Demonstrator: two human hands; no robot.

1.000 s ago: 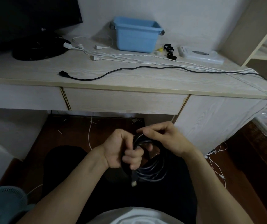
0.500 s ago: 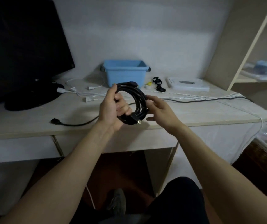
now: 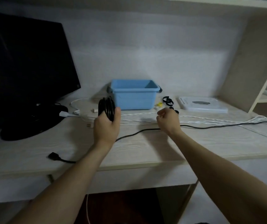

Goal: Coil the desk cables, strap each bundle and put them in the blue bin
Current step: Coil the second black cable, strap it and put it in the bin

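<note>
Desk (image 3: 161,147): left hand (image 3: 107,125) grips coiled black cable (image 3: 106,107), unstrapped; right hand (image 3: 167,120) curled, empty, near straps (image 3: 168,101). Bin (image 3: 133,99) looks empty; white cables (image 3: 194,121) uncoiled.

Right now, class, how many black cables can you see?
2: a coiled black cable held in the left hand, and a loose black cable lying across the desk. Others may be hidden.

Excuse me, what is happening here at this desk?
A person is tidying cables. The left hand grips a coiled black cable beside the blue bin. The right hand, fingers curled, reaches toward the black straps; whether it holds anything is unclear. White cables and another black cable lie uncoiled on the desk.
</note>
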